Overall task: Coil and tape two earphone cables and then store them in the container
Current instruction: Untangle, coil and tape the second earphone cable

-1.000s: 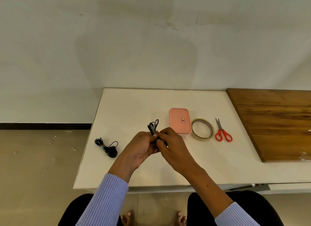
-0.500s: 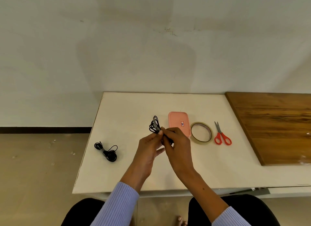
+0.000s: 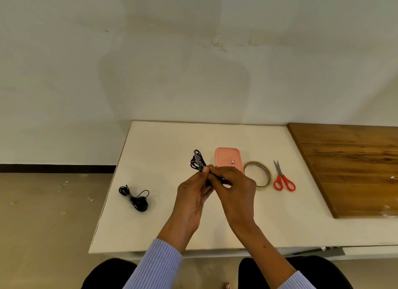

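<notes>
Barely shifted, both hands [image 3: 217,189] seemingly pinch the coiled earphone cable [image 3: 197,160] together.

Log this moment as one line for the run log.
stage: taping second coil | both hands grip: held coil | first coil: on table, left | container: shut | tape, scissors: idle

Bare room: plain wall [image 3: 193,62], white table [image 3: 163,142], tiled floor [image 3: 43,213].

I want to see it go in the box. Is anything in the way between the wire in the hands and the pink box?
Nothing lies between the coiled earphone cable and the pink container beside it, but its lid looks closed.
</notes>
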